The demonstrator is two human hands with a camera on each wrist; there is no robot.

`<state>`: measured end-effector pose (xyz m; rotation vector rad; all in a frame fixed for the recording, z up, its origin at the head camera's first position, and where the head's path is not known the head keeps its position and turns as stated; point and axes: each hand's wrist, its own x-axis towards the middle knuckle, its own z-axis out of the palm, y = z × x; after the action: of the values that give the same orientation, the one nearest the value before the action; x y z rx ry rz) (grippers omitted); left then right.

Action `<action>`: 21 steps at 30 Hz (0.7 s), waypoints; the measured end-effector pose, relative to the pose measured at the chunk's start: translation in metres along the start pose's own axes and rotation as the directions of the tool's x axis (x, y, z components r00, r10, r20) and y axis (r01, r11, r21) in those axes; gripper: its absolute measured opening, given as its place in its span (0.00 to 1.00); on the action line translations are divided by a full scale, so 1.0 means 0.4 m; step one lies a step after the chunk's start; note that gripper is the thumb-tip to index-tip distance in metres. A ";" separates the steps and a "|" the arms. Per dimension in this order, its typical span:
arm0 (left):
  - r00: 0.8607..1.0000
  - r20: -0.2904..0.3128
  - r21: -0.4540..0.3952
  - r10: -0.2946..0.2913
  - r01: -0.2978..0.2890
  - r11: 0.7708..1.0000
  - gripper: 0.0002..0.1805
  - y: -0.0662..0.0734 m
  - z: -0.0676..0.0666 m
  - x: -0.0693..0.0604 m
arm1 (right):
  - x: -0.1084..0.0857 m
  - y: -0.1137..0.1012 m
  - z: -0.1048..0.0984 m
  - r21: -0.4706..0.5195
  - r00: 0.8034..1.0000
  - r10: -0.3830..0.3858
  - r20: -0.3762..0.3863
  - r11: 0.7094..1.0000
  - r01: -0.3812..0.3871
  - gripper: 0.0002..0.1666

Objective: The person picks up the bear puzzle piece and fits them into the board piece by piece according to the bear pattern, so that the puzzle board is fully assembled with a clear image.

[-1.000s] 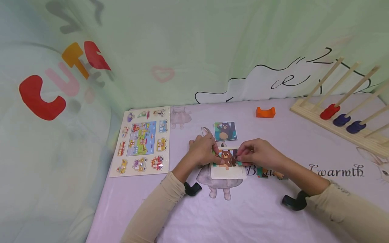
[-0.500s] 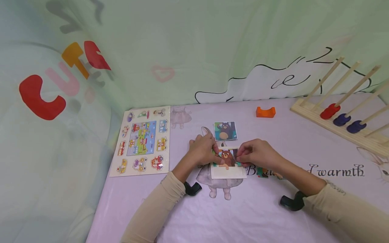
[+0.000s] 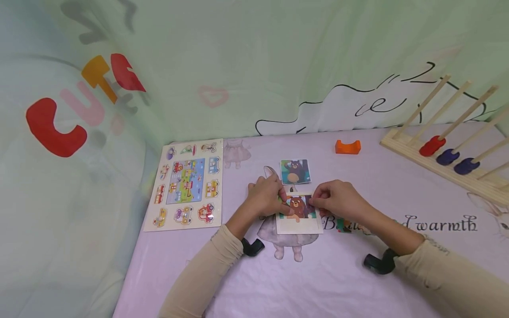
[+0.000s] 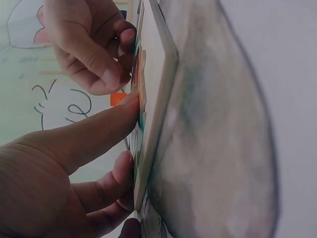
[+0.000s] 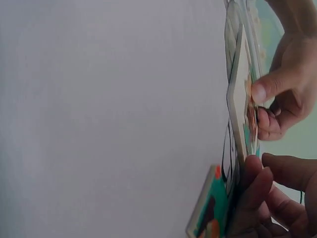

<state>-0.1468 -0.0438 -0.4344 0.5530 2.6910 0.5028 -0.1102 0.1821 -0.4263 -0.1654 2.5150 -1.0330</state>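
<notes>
A white puzzle board (image 3: 299,227) lies flat with bear-picture pieces (image 3: 296,206) in its upper part. My left hand (image 3: 265,198) grips the board's left side, its thumb pressing on the lower bear piece and its fingers at the edge, also visible in the left wrist view (image 4: 74,168). At the board's upper right side, my right hand (image 3: 338,201) touches the edge with thumb and fingertips and holds no loose piece that shows. Just behind the board is a bear picture card (image 3: 295,171). Loose green and brown pieces (image 3: 344,225) lie partly under the right forearm.
A vehicle knob puzzle (image 3: 216,216) lies to the left. An orange block (image 3: 347,147) sits at the back, and a wooden rod rack (image 3: 449,166) with red and blue beads stands at the right. Curtain fabric (image 3: 238,53) hangs behind the table.
The dark piece in the right fingers now lies flat at the board's right side, and those fingers have drawn slightly up and right. The left hand has stayed where it was.
</notes>
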 end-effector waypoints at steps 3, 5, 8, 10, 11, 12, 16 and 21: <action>1.000 0.011 0.004 0.014 -0.014 1.000 0.17 0.007 0.000 -0.001 | 0.001 0.008 -0.013 -0.001 1.000 0.010 0.027 1.000 -0.010 0.08; 1.000 0.014 0.001 0.017 -0.017 1.000 0.15 0.013 0.002 -0.001 | 0.004 0.013 -0.019 -0.002 0.998 0.010 0.056 1.000 -0.010 0.07; 1.000 0.003 0.001 0.000 0.000 1.000 0.16 0.022 0.007 0.001 | 0.009 0.017 -0.025 -0.007 0.996 -0.005 0.090 1.000 0.005 0.07; 1.000 -0.012 0.020 -0.025 0.025 0.999 0.20 0.028 0.011 0.003 | 0.012 0.018 -0.025 -0.017 0.995 -0.015 0.095 1.000 0.017 0.08; 0.999 -0.020 0.033 -0.036 0.037 0.999 0.23 0.031 0.014 0.004 | 0.014 0.018 -0.025 -0.020 0.995 -0.013 0.095 1.000 0.015 0.08; 0.999 -0.027 0.046 -0.047 0.049 0.998 0.25 0.034 0.016 0.006 | 0.015 0.018 -0.024 -0.024 0.995 -0.015 0.095 1.000 0.018 0.07; 0.997 -0.045 0.084 -0.069 0.073 0.994 0.29 0.046 0.023 0.012 | 0.016 0.017 -0.021 -0.022 0.995 -0.007 0.096 1.000 0.009 0.07; 0.996 -0.053 0.094 -0.076 0.081 0.992 0.30 0.055 0.025 0.017 | 0.013 0.018 -0.020 -0.035 0.996 -0.011 0.087 0.999 0.014 0.06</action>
<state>-0.1417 -0.0193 -0.4361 0.4635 2.7833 0.3715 -0.1179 0.1909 -0.4277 -0.2310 2.4580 -0.9656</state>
